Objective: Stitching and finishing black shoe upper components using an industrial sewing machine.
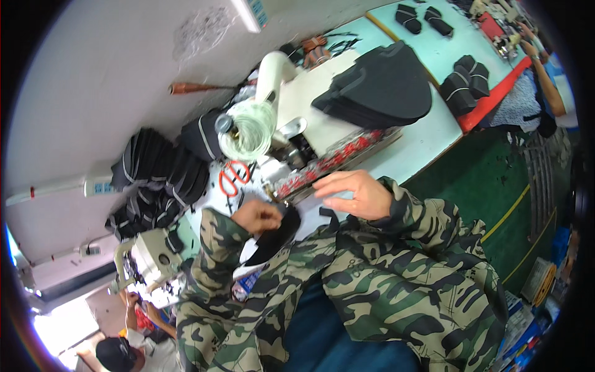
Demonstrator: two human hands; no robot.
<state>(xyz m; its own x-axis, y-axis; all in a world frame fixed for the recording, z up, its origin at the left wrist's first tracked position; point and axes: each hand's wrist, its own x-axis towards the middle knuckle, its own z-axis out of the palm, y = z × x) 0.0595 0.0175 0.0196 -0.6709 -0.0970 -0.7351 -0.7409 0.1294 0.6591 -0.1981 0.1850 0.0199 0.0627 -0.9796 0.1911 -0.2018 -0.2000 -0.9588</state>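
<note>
My left hand is over the near edge of the work table with its fingers curled in. Beside its fingertips is a curved black piece, hanging low in front of my jacket. Whether the fingers pinch that piece or something small I cannot make out. My right hand is raised with its fingers stretched out, nothing held, close to the front of a cream sewing machine. A stack of dark shaped panels rests on the machine bed, beyond my right hand.
A pale thread coil and red-orange loops are by the machine. Strapped black bundles pile up at left; more bundles lie on the right table. Other people work at a left machine and far right.
</note>
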